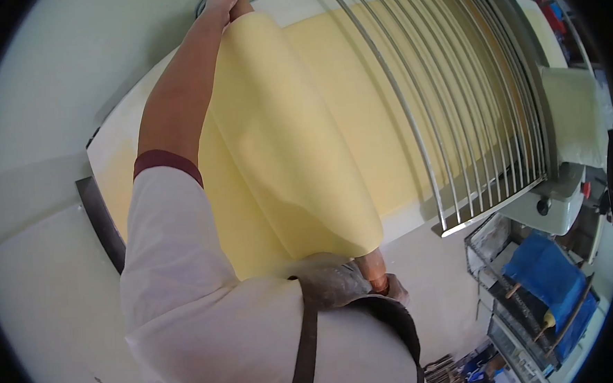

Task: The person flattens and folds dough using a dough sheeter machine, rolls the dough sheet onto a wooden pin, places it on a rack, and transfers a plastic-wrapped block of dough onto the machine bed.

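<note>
A wide sheet of pale yellow dough (286, 130) is wrapped around a rolling pin (371, 268), whose wooden end sticks out at the near side. At the far end, my left hand (224, 0) is closed on the pin, dusted white and partly cut off by the frame's top edge. My right hand (397, 289) grips the near end of the pin close to my apron, with most of the hand hidden. More flat dough (353, 85) lies on the white belt (401, 219), reaching under the metal bars and also left of the roll.
A guard of parallel metal bars (421, 126) covers the belt on the right, joined to a machine body (563, 199). A rack with blue sheeting (550, 269) stands at the lower right. A pale wall (32, 122) runs along the left.
</note>
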The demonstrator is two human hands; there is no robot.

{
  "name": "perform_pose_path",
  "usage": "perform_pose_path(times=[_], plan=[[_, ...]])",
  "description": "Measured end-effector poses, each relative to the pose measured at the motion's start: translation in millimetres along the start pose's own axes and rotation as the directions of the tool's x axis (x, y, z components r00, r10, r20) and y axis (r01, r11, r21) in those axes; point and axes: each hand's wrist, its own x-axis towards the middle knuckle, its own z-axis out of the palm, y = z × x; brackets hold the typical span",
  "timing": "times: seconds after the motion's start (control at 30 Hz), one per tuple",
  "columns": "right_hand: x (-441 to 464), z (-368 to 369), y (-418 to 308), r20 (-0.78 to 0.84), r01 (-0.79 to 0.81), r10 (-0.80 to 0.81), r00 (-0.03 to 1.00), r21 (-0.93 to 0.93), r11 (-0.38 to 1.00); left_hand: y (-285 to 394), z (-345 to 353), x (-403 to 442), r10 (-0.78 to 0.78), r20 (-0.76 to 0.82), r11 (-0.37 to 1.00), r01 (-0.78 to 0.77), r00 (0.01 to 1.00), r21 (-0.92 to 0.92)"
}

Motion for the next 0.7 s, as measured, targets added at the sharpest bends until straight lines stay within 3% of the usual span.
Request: perform_pose_path(times=[0.1,0.13,0.17,0.2,0.23,0.27,0.3,0.33,0.37,0.4,0.43,0.47,0.5,0.57,0.7], plan=[[2,3,1,-0.051,-0.003,0.004,0.999,0.031,1.0,-6,1,10,0.016,-0.126,0.999,-0.011,0.992,0.045],[2,5,4,-0.057,0.007,-0.006,0.998,0.021,1.0,-38,1,61,-0.018,0.124,0.992,0.033,0.992,-0.118],[2,6,8,-0.081,0.047,-0.044,0.996,0.028,0.999,-53,6,99,-0.006,0.37,0.958,0.111,0.929,-0.263],[3,8,13,-0.104,0.085,-0.081,0.991,0.037,0.996,-28,3,121,-0.007,0.364,0.955,0.114,0.931,-0.274],[6,13,23,-0.13,0.147,-0.147,0.981,-0.007,0.989,13,-9,141,-0.619,0.544,0.671,0.741,0.567,-0.009],[8,13,25,-0.136,0.146,-0.147,0.98,-0.018,0.989,35,-16,151,-0.861,0.493,0.042,0.948,-0.127,0.316],[9,12,24,-0.141,0.132,-0.134,0.981,-0.02,0.991,34,-14,144,-0.857,0.499,0.042,0.948,-0.128,0.315],[10,10,22,-0.148,0.121,-0.123,0.981,-0.018,0.992,31,-10,123,-0.848,0.493,0.324,0.927,0.197,0.188],[12,8,20,-0.154,0.109,-0.111,0.982,-0.02,0.994,24,-2,98,-0.744,0.442,0.586,0.807,0.502,0.07],[13,8,17,-0.158,0.107,-0.11,0.981,-0.027,0.994,16,4,69,-0.558,0.353,0.798,0.603,0.751,-0.022],[11,5,20,-0.162,0.097,-0.099,0.982,-0.024,0.995,7,11,46,-0.309,0.236,0.938,0.336,0.921,-0.082],[10,4,18,-0.169,0.088,-0.091,0.981,-0.026,0.996,-3,18,36,-0.022,0.103,0.994,0.033,0.994,-0.104],[12,3,18,-0.173,0.083,-0.087,0.981,-0.032,0.996,-18,24,53,-0.022,0.106,0.994,0.033,0.994,-0.106],[12,2,17,-0.186,0.073,-0.079,0.979,-0.038,0.997,-44,31,99,0.064,0.271,0.989,-0.025,0.96,-0.145],[14,-1,18,-0.209,0.055,-0.065,0.976,-0.052,0.997,-17,29,67,0.057,0.431,0.998,-0.054,0.901,-0.019]])
